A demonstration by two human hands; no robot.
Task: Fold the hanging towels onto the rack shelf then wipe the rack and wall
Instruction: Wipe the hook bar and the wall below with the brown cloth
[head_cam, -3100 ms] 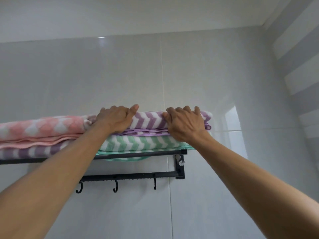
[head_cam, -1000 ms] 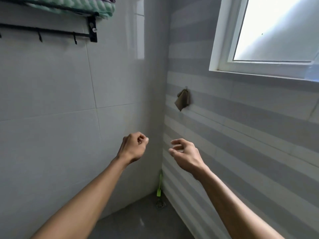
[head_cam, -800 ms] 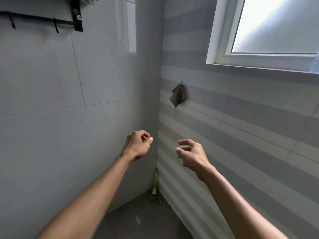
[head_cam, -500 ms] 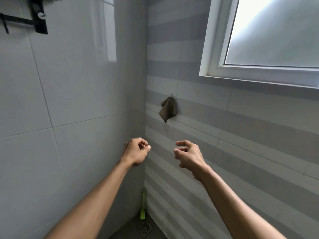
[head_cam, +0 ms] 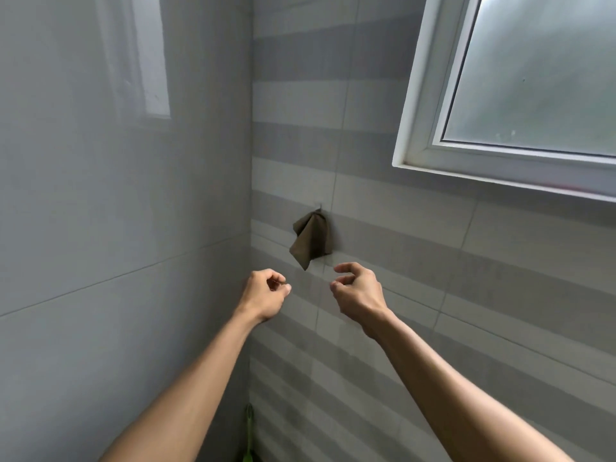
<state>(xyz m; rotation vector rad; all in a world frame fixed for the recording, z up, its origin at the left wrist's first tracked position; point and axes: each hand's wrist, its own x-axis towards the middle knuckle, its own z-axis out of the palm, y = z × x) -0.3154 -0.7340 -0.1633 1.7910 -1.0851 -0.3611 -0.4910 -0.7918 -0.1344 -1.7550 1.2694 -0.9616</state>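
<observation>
Cloth: a small olive-brown cloth (head_cam: 311,240) hangs bunched from a hook on the striped wall (head_cam: 416,248). It is soft, matte and creased, wide at the top and narrowing to one pointed corner at the bottom.
Cloth axis: its long axis runs up and down, and the pointed corner aims down and slightly left.
Left hand: my left hand (head_cam: 265,295) is loosely curled with the thumb resting against the bent fingers. It grasps nothing.
Right hand: my right hand (head_cam: 358,293) is half open, fingers hooked and spread apart, and it is empty.
Cloth and hands: the cloth is above and between my two hands, farther away than both and touching neither. Its bottom corner sits near my right forefinger, just to its left and a little higher.
Walls: the left wall (head_cam: 116,195) is made of large, glossy, pale grey tiles with thin grout lines. The striped wall has matte horizontal bands of light and darker grey.
Window: a white frame with frosted glass, the window (head_cam: 520,95) is set high on the right.
Corner: something green (head_cam: 248,438) stands low in the corner, blurred.
</observation>
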